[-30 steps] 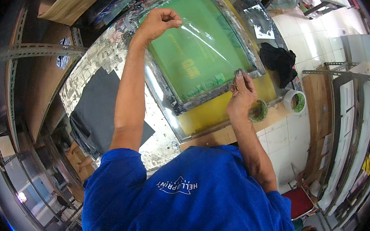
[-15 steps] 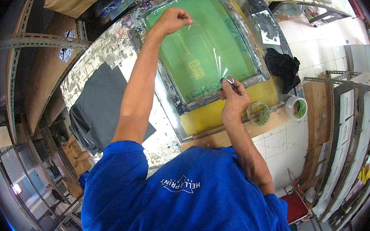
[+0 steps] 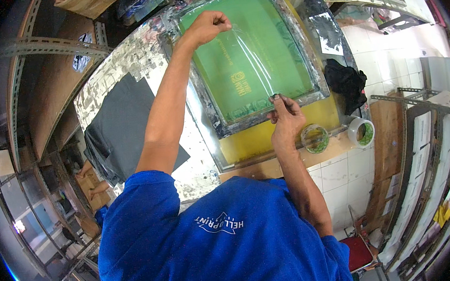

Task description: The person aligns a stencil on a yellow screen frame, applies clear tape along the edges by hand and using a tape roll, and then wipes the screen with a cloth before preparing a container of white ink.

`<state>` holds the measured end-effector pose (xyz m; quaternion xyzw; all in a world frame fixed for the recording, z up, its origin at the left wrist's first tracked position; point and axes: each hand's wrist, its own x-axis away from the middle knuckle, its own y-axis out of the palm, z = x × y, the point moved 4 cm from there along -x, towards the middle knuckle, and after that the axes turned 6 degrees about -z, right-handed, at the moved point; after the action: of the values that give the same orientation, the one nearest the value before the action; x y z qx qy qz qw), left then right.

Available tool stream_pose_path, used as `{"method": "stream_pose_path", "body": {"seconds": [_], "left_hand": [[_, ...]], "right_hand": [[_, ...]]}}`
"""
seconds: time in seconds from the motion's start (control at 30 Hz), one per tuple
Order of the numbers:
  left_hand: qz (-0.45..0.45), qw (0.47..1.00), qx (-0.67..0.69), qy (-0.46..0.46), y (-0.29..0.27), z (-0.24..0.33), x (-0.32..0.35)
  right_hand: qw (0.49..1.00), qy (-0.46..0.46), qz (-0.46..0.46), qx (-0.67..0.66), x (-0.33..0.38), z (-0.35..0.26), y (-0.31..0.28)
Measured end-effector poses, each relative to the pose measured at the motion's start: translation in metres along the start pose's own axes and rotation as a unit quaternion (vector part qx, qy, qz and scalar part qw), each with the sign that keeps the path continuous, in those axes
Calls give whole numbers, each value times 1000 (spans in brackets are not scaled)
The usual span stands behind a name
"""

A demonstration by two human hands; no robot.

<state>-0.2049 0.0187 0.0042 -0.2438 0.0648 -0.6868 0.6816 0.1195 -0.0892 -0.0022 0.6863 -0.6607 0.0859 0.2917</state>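
Observation:
A strip of clear tape (image 3: 257, 61) is stretched between my two hands over a green screen-printing frame (image 3: 281, 44). My left hand (image 3: 208, 27) pinches its far end above the left part of the mesh. At the near end, my right hand (image 3: 287, 118) grips it by the frame's front edge, fingertips closed together. The mesh carries a small yellowish printed design (image 3: 240, 84). Whether the tape touches the mesh, I cannot tell. Two rolls of tape, one clear (image 3: 315, 138) and one whitish (image 3: 361, 132), stand near my right wrist.
Left of the screen, black fabric (image 3: 119, 128) lies on the paint-flecked table (image 3: 140, 57). A crumpled black cloth (image 3: 345, 85) sits at the right edge. Metal shelving (image 3: 51, 51) rises on the left, racks (image 3: 423, 139) on the right. Another person's hands (image 3: 98, 189) show at far left.
The strip of clear tape now shows as a long taut line between my hands; before, only short glints showed. My hands have barely shifted.

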Motion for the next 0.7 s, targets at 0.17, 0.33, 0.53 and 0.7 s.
{"method": "stream_pose_path", "body": {"seconds": [0.17, 0.33, 0.53, 0.7], "left_hand": [[4, 999, -28, -24, 2, 8, 3], [33, 998, -56, -2, 0, 7, 0], [45, 997, -57, 10, 6, -7, -16], [67, 995, -79, -2, 13, -21, -22]], "right_hand": [[1000, 5, -7, 10, -1, 3, 2], [1000, 21, -13, 17, 6, 3, 11], [999, 26, -18, -7, 1, 4, 12], [998, 47, -28, -25, -5, 12, 10]]}}
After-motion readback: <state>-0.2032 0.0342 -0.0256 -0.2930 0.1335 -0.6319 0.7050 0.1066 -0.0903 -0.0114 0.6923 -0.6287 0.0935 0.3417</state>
